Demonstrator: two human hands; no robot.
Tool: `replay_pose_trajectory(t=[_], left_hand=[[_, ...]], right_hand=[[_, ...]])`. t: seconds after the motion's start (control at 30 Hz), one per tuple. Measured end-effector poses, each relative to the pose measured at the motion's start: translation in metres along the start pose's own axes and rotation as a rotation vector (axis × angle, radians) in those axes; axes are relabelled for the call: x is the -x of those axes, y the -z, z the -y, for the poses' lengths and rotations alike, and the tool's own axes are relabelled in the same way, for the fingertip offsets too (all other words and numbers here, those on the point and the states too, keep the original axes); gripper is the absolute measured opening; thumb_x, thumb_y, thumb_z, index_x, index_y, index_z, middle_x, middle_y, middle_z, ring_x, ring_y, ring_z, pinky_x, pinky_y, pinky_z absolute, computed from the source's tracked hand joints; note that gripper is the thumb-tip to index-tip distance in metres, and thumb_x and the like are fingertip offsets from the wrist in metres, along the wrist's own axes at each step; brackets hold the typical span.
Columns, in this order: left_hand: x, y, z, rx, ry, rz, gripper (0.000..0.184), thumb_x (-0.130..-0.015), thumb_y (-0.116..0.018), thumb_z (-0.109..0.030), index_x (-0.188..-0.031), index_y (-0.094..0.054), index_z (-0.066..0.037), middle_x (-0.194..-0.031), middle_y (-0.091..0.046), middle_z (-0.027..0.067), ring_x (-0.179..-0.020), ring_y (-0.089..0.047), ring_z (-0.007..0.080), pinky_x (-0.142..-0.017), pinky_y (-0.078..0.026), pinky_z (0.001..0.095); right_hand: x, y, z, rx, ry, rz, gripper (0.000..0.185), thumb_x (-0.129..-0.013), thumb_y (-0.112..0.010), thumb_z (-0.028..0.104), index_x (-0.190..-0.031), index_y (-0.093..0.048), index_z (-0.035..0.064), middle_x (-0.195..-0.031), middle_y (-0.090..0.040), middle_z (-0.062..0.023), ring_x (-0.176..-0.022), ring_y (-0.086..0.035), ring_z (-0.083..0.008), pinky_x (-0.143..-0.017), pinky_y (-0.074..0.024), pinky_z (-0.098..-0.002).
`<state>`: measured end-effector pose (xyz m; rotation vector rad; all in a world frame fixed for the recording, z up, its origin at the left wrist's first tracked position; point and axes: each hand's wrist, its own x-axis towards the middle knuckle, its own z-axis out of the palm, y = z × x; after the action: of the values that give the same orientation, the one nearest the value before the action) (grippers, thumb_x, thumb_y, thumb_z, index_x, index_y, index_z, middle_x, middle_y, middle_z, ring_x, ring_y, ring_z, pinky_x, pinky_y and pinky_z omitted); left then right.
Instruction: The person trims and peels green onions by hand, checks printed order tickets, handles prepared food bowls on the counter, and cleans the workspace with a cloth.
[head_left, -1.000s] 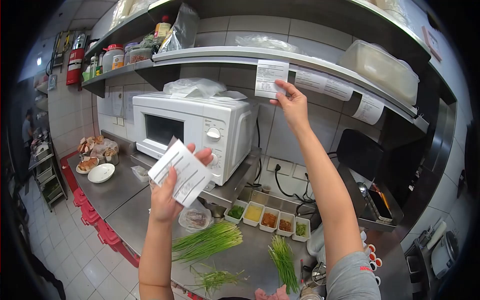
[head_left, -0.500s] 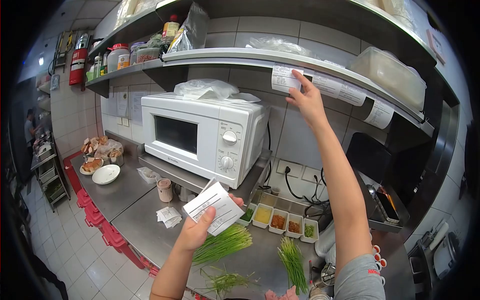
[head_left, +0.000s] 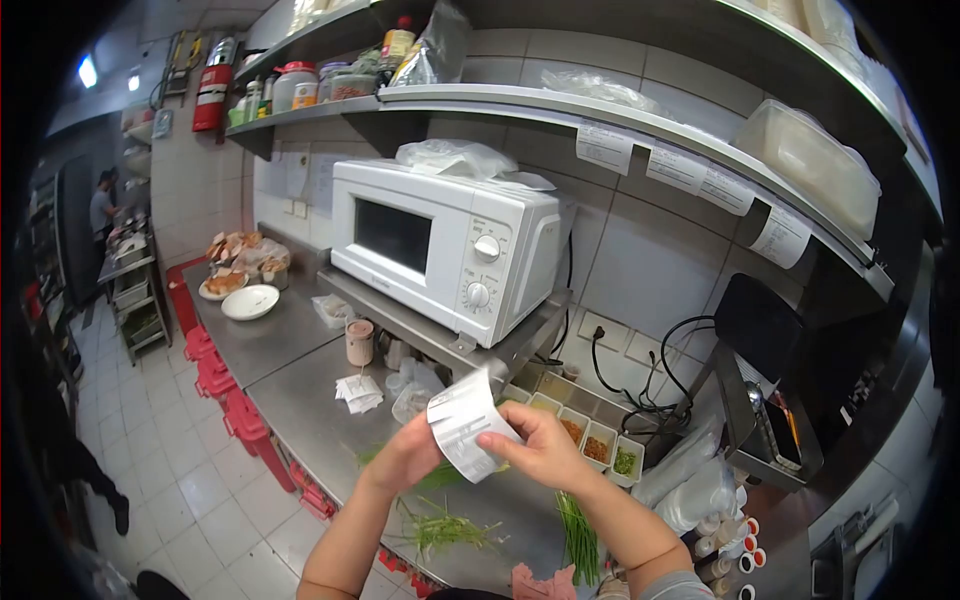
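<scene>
Printed paper order slips are held in front of me, slightly curled, above the steel counter. My left hand grips their left edge, its fingers partly hidden behind the paper. From the right, my right hand pinches the same slips, thumb on the front. Below them lie green stalks, with a bundle of chives by my right forearm and loose trimmings nearer me. More slips sit on the counter beside a pinkish cup. A slip hangs from the shelf edge, left of several others.
A white microwave stands on a raised steel stand at the back. Small trays of chopped toppings line the counter's rear. Black cables hang right of the microwave. Sauce bottles cluster at right. A person stands far left.
My right hand has come down from the slip at the shelf edge to the slips in my left hand. That slip still hangs there. The view has shifted left.
</scene>
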<state>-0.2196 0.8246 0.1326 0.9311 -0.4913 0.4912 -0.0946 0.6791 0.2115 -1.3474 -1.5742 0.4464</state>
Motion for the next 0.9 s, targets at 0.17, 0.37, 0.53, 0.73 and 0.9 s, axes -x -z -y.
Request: replay_pose_trajectory(t=[0.17,0.37,0.53,0.73,0.9], left_hand=[[0.017,-0.023,0.015,0.006,-0.012,-0.112,0.061,-0.090,-0.052,-0.029,-0.136,-0.027,0.003,-0.139,-0.034,0.0210,-0.127,-0.038,0.0307,-0.104,-0.033,0.0412],[0.076,-0.053,0.041,-0.053,-0.148,-0.520,0.044,-0.093,-0.048,-0.018,-0.131,-0.036,-0.001,-0.133,-0.043,0.0187,-0.117,-0.049,0.0298,-0.092,-0.047,0.0429],[0.128,-0.103,0.034,-0.144,-0.181,-0.538,0.056,-0.093,-0.046,-0.019,-0.142,-0.021,-0.009,-0.140,-0.035,0.0126,-0.121,-0.045,0.0249,-0.100,-0.039,0.0370],[0.186,-0.144,0.009,-0.220,-0.215,-0.676,0.051,-0.097,-0.031,-0.028,-0.141,-0.020,-0.006,-0.143,-0.029,0.0146,-0.126,-0.039,0.0282,-0.103,-0.037,0.0408],[0.243,-0.157,-0.028,-0.251,-0.317,-0.724,0.051,-0.096,-0.031,-0.026,-0.142,-0.019,-0.006,-0.144,-0.027,0.0129,-0.130,-0.034,0.0272,-0.106,-0.033,0.0403]], right_hand=[[0.047,0.002,0.002,0.570,0.138,0.215,0.020,-0.080,-0.062,0.010,-0.100,-0.061,0.0051,-0.074,-0.063,-0.0137,-0.066,-0.063,-0.0257,-0.059,-0.0473,-0.0341],[0.082,-0.007,-0.004,0.425,0.216,0.646,0.017,-0.079,-0.063,0.011,-0.094,-0.062,0.0055,-0.070,-0.061,-0.0144,-0.062,-0.059,-0.0275,-0.055,-0.0447,-0.0358],[0.079,-0.066,-0.001,-0.519,-0.166,0.400,0.019,-0.083,-0.066,0.016,-0.093,-0.065,-0.0007,-0.080,-0.064,-0.0003,-0.068,-0.053,-0.0044,-0.059,-0.0428,-0.0202],[0.076,-0.162,-0.001,-0.641,0.016,0.290,0.019,-0.084,-0.066,0.017,-0.086,-0.066,-0.0027,-0.078,-0.056,0.0006,-0.070,-0.049,-0.0053,-0.057,-0.0401,-0.0218],[0.069,-0.227,0.033,-0.494,0.148,0.326,0.022,-0.081,-0.068,0.021,-0.085,-0.068,-0.0006,-0.087,-0.051,-0.0036,-0.078,-0.049,-0.0101,-0.056,-0.0402,-0.0227]])
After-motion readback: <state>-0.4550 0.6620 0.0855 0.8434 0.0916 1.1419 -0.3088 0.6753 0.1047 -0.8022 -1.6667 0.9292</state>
